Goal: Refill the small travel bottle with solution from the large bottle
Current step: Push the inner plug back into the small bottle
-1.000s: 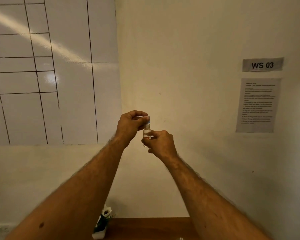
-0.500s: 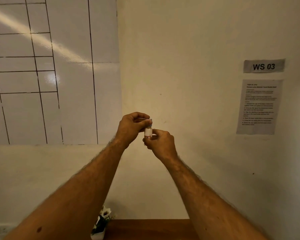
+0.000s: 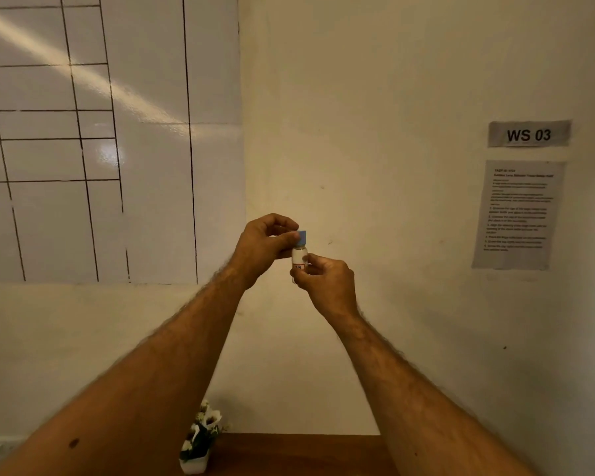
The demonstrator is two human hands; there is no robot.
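I hold a small clear travel bottle [image 3: 299, 256] upright in front of the wall at chest height. It carries a white label with red marks. My right hand [image 3: 327, 283] grips its lower body from the right. My left hand [image 3: 267, 243] pinches the blue cap [image 3: 302, 237] on top of the bottle with thumb and fingers. The large bottle is out of view.
A brown wooden table [image 3: 299, 455] edge shows at the bottom. A small white pot with flowers [image 3: 200, 441] stands on its far left. The wall bears a "WS 03" sign [image 3: 529, 134], an instruction sheet [image 3: 517, 214] and a gridded whiteboard [image 3: 83, 139].
Both hands stay at the same spot with the bottle between them. My left fingers have shifted slightly on the blue cap, which now shows more clearly.
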